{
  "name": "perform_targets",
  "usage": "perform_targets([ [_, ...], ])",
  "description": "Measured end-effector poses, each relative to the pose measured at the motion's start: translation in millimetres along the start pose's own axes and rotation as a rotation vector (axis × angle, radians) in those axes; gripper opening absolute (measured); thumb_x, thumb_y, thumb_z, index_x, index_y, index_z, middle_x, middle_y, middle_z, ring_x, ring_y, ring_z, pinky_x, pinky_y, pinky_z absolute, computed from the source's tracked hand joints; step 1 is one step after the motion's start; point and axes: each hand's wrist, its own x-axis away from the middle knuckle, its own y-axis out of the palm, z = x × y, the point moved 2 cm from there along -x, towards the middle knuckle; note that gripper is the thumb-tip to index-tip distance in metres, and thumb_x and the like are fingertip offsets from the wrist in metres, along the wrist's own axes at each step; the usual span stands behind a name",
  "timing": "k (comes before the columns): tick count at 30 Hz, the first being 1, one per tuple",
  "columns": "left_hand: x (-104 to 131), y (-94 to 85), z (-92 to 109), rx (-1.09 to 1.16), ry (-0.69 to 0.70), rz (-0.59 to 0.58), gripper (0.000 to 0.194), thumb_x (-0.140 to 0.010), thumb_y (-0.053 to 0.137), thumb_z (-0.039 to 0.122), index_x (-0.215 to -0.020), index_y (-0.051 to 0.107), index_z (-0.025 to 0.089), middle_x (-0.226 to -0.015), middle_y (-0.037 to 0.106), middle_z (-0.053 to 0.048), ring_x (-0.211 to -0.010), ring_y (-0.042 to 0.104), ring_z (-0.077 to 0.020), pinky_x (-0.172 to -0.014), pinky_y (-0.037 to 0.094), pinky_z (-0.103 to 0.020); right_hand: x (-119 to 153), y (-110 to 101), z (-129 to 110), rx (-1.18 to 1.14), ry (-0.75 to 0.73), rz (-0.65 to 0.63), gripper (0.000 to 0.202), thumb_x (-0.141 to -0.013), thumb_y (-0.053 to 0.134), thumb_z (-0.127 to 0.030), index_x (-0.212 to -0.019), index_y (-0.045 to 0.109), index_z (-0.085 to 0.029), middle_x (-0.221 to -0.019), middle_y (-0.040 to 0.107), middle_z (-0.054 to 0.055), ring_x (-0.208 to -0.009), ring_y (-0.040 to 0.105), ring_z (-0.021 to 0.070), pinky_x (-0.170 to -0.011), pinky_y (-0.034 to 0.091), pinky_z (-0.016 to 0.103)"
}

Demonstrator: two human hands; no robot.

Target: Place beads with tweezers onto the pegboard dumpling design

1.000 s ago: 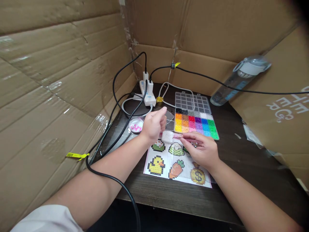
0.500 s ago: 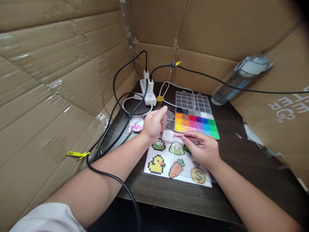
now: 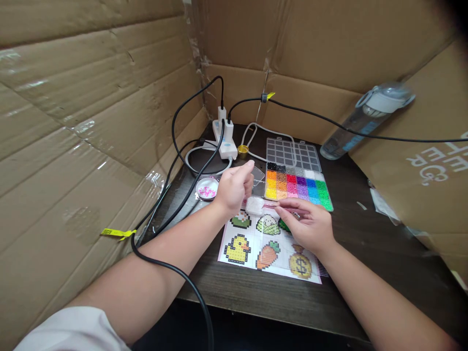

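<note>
My left hand (image 3: 236, 189) is closed with the fingers curled in and the thumb on top; what they hold, if anything, is hidden. Just below its fingers is a small clear box of white beads (image 3: 254, 206); whether the hand touches it I cannot tell. My right hand (image 3: 309, 224) pinches pink tweezers (image 3: 270, 204), whose tips reach the right side of that box. Under both hands lies a printed pattern sheet (image 3: 252, 270) with pixel pictures, among them a duck, a carrot and a money bag. A clear pegboard (image 3: 322, 269) edge shows beneath my right wrist.
A compartment case of coloured beads (image 3: 296, 184) lies behind my hands, its lid (image 3: 292, 153) folded back. On the left stands a round dish (image 3: 199, 187) with pink and white beads. Behind are a power strip (image 3: 224, 141), a yellow tape roll (image 3: 242, 151) and a bottle (image 3: 360, 122). A black cable (image 3: 179, 273) crosses my left forearm.
Almost nothing differs. Both hands, the tweezers and the small box keep their places; the whole view has shifted very slightly.
</note>
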Motion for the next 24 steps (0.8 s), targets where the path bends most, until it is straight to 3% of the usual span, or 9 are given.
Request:
perform_targets([
  [15, -1.4, -0.9, -1.8, -0.029, 0.009, -0.021, 0.053, -0.083, 0.060, 0.043, -0.052, 0.023, 0.020, -0.045, 0.020, 0.008, -0.038, 0.018, -0.0046, -0.038, 0.015, -0.021, -1.6, 2.8, -2.2, -0.063, -0.084, -0.152, 0.016, -0.084, 0.068, -0.018, -0.097, 0.076, -0.022, -0.092, 0.077, 0.005, -0.080, 0.073, 0.0183, -0.070, 0.064, 0.034],
  [24, -1.4, -0.1, -1.4, -0.020, -0.006, -0.006, 0.054, -0.084, 0.060, 0.042, -0.053, 0.022, 0.020, -0.045, 0.019, 0.008, -0.038, 0.018, -0.0043, -0.038, 0.016, -0.020, -3.1, 0.7, -2.5, -0.063, -0.036, -0.127, 0.014, -0.085, 0.068, -0.019, -0.097, 0.076, -0.020, -0.091, 0.077, 0.007, -0.080, 0.073, 0.0188, -0.072, 0.064, 0.035],
])
